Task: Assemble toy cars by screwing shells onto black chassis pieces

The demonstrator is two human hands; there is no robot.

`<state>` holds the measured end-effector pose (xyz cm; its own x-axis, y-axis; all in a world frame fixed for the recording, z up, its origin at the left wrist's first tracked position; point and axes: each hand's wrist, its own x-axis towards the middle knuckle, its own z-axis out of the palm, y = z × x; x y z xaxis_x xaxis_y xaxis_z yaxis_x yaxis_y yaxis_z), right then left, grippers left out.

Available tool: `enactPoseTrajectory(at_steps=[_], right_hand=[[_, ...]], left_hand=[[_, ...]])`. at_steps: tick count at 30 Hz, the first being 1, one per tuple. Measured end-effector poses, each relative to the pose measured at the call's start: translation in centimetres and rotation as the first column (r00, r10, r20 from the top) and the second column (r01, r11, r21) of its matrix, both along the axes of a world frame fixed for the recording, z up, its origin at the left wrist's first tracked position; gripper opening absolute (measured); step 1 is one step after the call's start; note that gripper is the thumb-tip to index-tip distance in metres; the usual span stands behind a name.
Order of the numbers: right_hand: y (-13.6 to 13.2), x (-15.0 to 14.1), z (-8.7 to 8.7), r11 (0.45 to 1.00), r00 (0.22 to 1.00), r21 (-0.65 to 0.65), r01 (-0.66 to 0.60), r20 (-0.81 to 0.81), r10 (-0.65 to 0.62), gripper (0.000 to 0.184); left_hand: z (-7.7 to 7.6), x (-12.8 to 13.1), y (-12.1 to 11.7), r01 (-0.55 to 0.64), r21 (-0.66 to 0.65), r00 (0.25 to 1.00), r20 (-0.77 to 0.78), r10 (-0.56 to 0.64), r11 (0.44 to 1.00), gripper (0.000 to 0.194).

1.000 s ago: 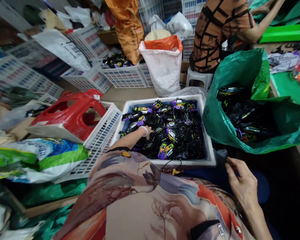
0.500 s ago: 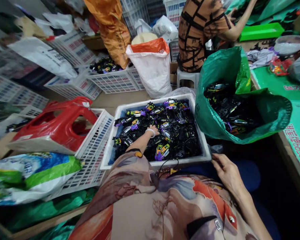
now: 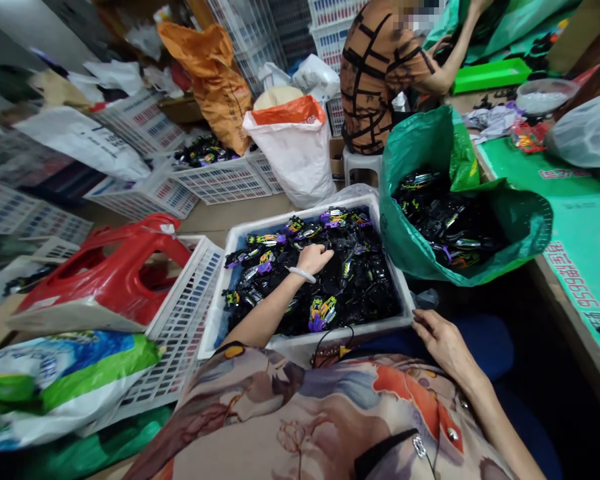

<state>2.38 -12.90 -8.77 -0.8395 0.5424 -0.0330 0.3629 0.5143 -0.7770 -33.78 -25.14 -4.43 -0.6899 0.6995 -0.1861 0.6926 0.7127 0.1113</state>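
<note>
A white plastic box [image 3: 211, 313] sits in front of my lap, filled with black toy pieces [image 3: 365, 293], some with purple, yellow, orange and silver parts. My left hand [image 3: 316, 260], with a pale bracelet on its wrist, is over the middle of the pile. Its fingers are curled down among the black pieces, and whatever they hold is hidden. At the box's near right corner, my right hand [image 3: 441, 340] has bent fingers on the rim. One brighter purple, orange and yellow toy piece [image 3: 322, 313] lies near the box's front edge.
An open green sack [image 3: 515, 247] of similar toys stands right of the box. On the left are a red plastic stool [image 3: 105, 273], a white crate [image 3: 180, 340] and a printed bag [image 3: 65, 380]. A white sack [image 3: 293, 153] and a seated person [image 3: 375, 80] are ahead.
My left hand has gone from spread fingers on the pile to curled ones, slightly nearer and higher. The right hand remains at the box corner. The view has shifted a little.
</note>
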Motion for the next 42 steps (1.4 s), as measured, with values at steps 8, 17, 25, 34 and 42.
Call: enactPoseTrajectory(at_steps=[8,17,25,34,42], right_hand=[[-1.2,-2.6,3.2,0.996,0.985,-0.062,0.063,-0.159,-0.072,0.082],[-0.2,-3.5,6.3,0.92,0.779,-0.286,0.269,-0.497,-0.382,0.065],[0.4,-1.8,5.5,0.708,0.572,-0.686,0.167,-0.518,-0.636,0.027],[1.4,-1.3,6.1,0.301,0.439,-0.939,-0.168,-0.345,-0.83,0.027],[1.9,-0.7,4.7,0.245,0.407,-0.957,-0.154,-0.287,-0.867,0.033]], left_hand=[[6.3,11.5,3.7,0.149,0.262,0.974,-0.206,-0.095,0.954,0.028],[10.4,16.8,4.6,0.443,0.59,0.868,-0.093,-0.488,0.675,0.025],[9.9,18.8,5.2,0.796,0.535,0.536,-0.407,-0.74,0.282,0.055],[8.1,21.6,7.9,0.648,0.755,0.593,-0.42,-0.687,0.098,0.058],[8.3,23.6,9.6,0.802,0.556,0.535,-0.508,-0.675,0.217,0.038]])
